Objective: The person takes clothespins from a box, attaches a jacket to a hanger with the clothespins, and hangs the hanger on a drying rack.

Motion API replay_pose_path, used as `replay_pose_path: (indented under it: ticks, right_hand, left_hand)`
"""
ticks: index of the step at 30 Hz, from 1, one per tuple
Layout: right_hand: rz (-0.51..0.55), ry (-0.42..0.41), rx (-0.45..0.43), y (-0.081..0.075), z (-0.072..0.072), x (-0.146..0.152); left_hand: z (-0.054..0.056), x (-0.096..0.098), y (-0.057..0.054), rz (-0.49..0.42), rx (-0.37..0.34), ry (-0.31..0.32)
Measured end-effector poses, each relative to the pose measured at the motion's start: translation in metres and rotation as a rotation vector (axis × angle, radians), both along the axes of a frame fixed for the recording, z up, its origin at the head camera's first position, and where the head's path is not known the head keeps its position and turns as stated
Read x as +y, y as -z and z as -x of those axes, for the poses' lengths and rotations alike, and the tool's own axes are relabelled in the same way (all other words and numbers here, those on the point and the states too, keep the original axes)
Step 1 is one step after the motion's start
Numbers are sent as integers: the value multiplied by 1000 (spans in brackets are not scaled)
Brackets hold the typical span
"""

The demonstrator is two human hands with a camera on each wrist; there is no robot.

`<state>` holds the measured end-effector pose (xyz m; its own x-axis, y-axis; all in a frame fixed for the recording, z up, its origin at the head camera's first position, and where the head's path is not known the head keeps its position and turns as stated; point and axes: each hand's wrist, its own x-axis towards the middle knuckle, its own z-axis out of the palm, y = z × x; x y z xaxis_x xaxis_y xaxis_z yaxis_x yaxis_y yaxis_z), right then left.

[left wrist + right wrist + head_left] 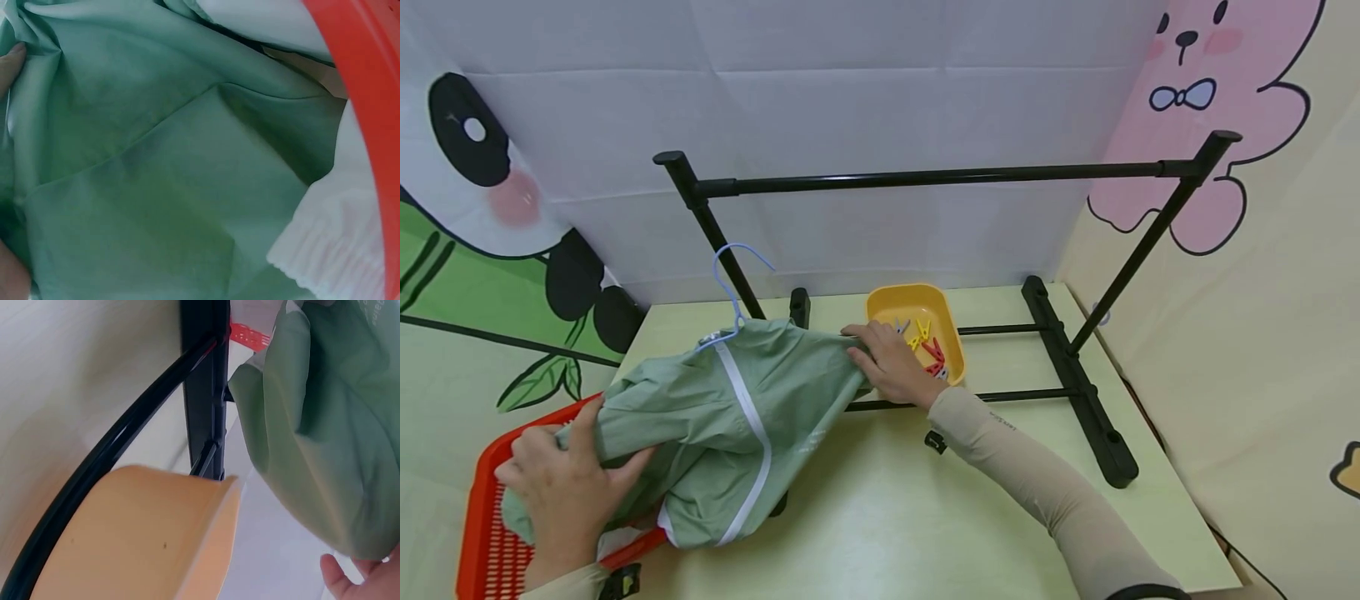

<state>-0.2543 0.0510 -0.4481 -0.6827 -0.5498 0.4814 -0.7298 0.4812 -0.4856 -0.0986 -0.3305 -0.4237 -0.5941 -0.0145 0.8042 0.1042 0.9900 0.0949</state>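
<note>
A light green top [700, 400] with white piping hangs slantwise between the two hands, over the table's left part. A thin blue hanger [727, 287] sits in its neck, with the hook sticking up. My left hand [568, 479] grips the top's left side above the red basket, the thumb lying across the cloth. At the opposite end, my right hand [895, 362] pinches the shoulder edge beside the yellow tray. Green cloth [144, 156] fills most of the left wrist view. In the right wrist view, the top [337, 444] drapes down to my fingertips [334, 572].
A black rack [940, 177] with a high crossbar stands on the pale table [940, 492]. Between its feet, the yellow tray [951, 325] holds several red, yellow and grey clothes pegs [934, 354]. The red basket [475, 500] with white cloth is at the left.
</note>
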Motion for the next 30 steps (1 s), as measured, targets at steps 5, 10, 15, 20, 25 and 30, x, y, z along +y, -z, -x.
replay_pose_path:
  ticks: [5,10,15,20,25,30]
  right_hand:
    - [0,-3,-3,-2,4,6]
    - [23,4,16,-2,9,14]
    - [7,36,2,-1,14,24]
    - [-2,46,-14,0,18,31]
    - [-41,62,-27,3,18,37]
    - [-128,100,-83,5,17,44]
  left_hand:
    - [0,0,-1,-2,1,4]
    - [0,0,-1,-6,0,4]
    - [-1,1,-1,-15,-7,6]
    - [-1,0,-1,-13,-1,5]
    - [-2,0,0,-6,3,3]
    - [-2,0,0,-5,5,4]
